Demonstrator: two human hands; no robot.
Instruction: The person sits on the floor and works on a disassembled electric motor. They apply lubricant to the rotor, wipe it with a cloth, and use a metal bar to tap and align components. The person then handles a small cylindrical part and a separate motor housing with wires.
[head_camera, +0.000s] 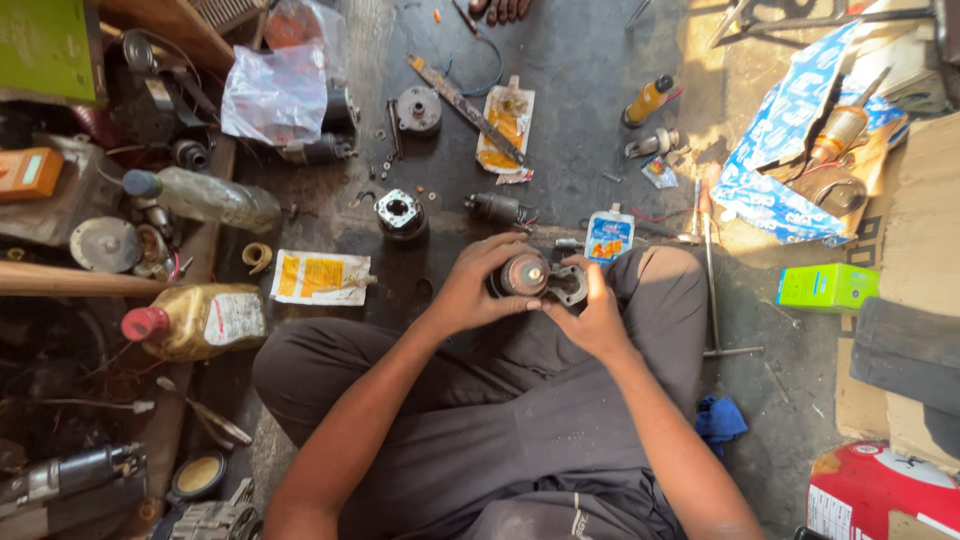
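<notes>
I sit cross-legged on a dark workshop floor. My left hand (472, 288) wraps around a dark round motor part with a copper-coloured face (524, 274), held above my knees. My right hand (590, 316) grips a grey metal housing piece (568, 284) pressed against that part. Both hands hold the assembly together in front of me.
On the floor ahead lie a black cylindrical housing (401, 216), a small dark motor part (497, 209), a round metal cover (418, 109), a blue and white sachet (609, 236), and yellow sachets (320, 277). An oil jug (200, 320) stands left, a green box (827, 287) right, a long T-handle wrench (712, 270) beside my knee.
</notes>
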